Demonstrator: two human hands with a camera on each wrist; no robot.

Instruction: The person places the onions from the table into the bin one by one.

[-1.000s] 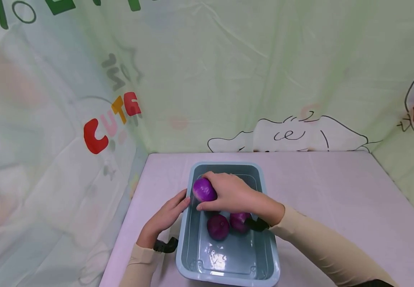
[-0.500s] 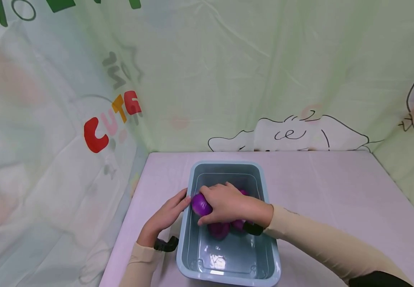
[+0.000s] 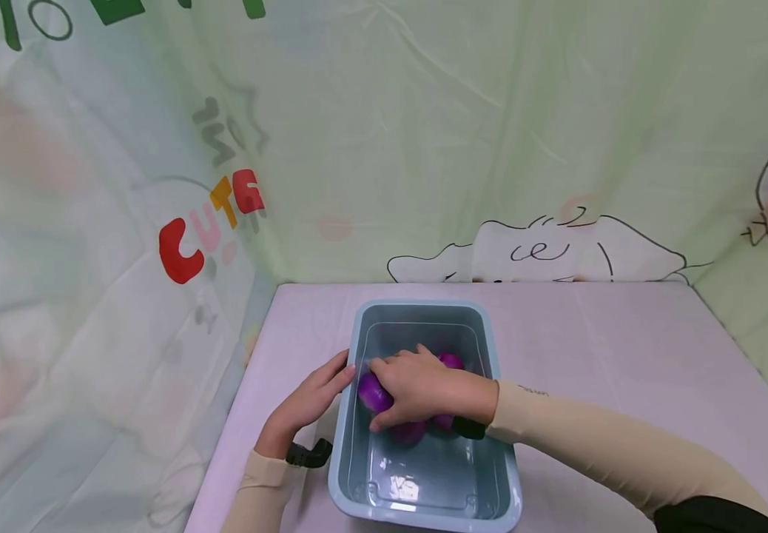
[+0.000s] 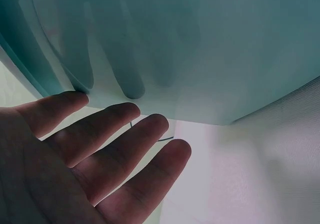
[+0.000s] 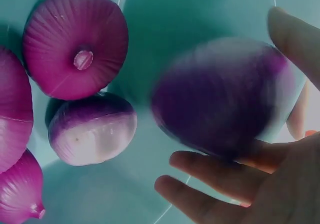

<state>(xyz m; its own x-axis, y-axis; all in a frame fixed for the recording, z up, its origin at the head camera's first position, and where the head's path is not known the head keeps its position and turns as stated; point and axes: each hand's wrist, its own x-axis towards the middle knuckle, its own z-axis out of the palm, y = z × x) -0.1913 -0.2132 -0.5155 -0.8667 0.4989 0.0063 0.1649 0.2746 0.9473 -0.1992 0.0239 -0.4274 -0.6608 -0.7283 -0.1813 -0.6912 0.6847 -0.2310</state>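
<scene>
A blue-grey plastic tub (image 3: 424,511) stands on the table with several purple onions in it. My right hand (image 3: 413,385) reaches down inside, at the tub's left side. A glossy purple onion (image 5: 215,99) lies between its spread thumb and fingers, blurred while the hand itself looks sharp. In the right wrist view the thumb is apart from most of this onion, and the fingers are fairly straight below it. Other onions sit beside it, one round and magenta (image 5: 75,44), another purple and white (image 5: 95,129). My left hand (image 3: 311,400) rests fingertips against the tub's outer left side.
A pale lilac cloth (image 3: 597,355) covers the table around the tub. Printed curtains (image 3: 371,148) hang behind and at both sides. Black wrist straps (image 3: 311,453) sit on both wrists.
My right hand has lowered the purple onion toward the tub's floor, moving down and slightly left, and its fingers have spread. The left hand has stayed at the tub's side.
</scene>
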